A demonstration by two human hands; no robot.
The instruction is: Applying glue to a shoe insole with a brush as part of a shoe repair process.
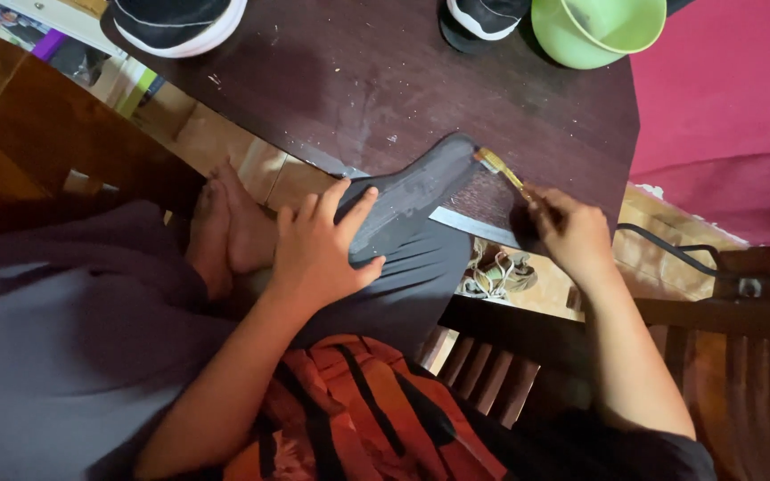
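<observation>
A flat dark grey shoe insole [407,200] is pressed down at its near end by the left hand [318,249], fingers spread flat, on the near edge of a dark wooden table [385,80]. Right of it, a small yellow-handled brush [501,171] is gripped in the closed right hand [572,233], its tip touching the insole's far end.

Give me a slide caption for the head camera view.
Left hand presses a dark shoe sole on a knee while right hand brushes its tip with a small brush.
</observation>
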